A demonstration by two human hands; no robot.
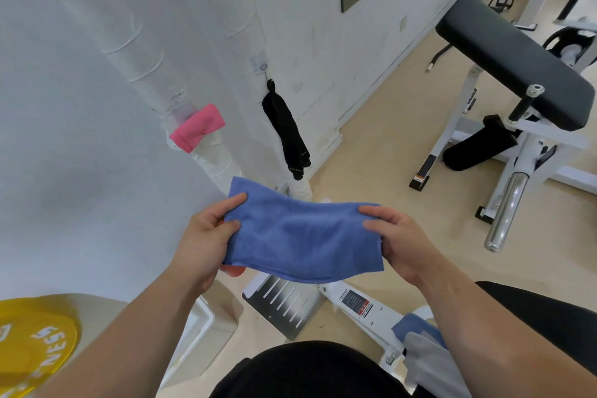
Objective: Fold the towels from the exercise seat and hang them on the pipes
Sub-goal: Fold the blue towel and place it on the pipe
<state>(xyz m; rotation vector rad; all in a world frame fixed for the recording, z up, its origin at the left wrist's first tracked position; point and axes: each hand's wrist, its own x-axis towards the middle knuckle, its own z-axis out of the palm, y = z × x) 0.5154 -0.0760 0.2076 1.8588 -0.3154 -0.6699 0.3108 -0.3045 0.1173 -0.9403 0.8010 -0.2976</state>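
Blue towel [303,239]: held in the air in front of the body, between the two hands and below the pipes. It looks doubled over, a flat band with its long edge sagging slightly toward the floor.
Left hand [206,236]: pinches the towel's left end, fingers [231,224] curled onto the cloth.
Right hand [400,239]: pinches the right end the same way, with its fingers closed on the cloth.
Why held so: a grip at each end keeps the band taut and the layers lined up, so the fold does not slip before hanging. That is my reading.
Pink towel [197,128]: already draped over the wrapped pipe [213,155] on the wall and folded narrow. It likely shows how the others should hang.
Black cloth [287,136]: hangs from a fitting on the wall to the right of the pink one, with loose ends pointing down.
Remaining towels: another blue one [416,326] and a grey one [426,362] lie at lower right on the machine, not yet folded.
Stage: folding of this towel seems about finished, and hanging is not yet done.
Next move, as a guess: lift it to a bare stretch of pipe and lay its middle over.
Risk: the layers could slide apart if one end is let go early.
Surroundings: a yellow weight plate [35,336] at lower left and a padded bench [510,58] at upper right.
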